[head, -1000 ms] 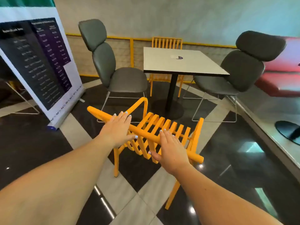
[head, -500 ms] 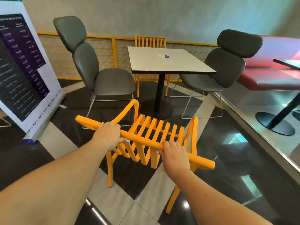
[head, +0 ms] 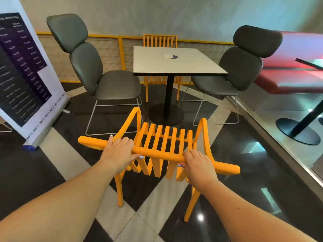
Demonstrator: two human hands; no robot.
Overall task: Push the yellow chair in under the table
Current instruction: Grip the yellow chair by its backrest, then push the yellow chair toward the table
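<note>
The yellow slatted chair [head: 164, 142] stands on the floor just in front of me, its seat facing the square white table [head: 174, 62]. The chair's front edge sits near the table's round black base [head: 166, 116], short of the tabletop. My left hand [head: 118, 152] is wrapped around the left part of the chair's top rail. My right hand [head: 199, 167] grips the same rail further right. Both arms reach forward from the bottom of the view.
Two grey padded chairs [head: 97, 75] [head: 232, 74] flank the table left and right. Another yellow chair [head: 160, 41] stands behind it against the wall. A standing banner [head: 26, 72] leans at the left. A red bench [head: 288, 75] and a second table base [head: 297, 130] lie at the right.
My fingers went from resting open on the rail to closing around it. The chair has swung round to face the table squarely and moved closer to it.
</note>
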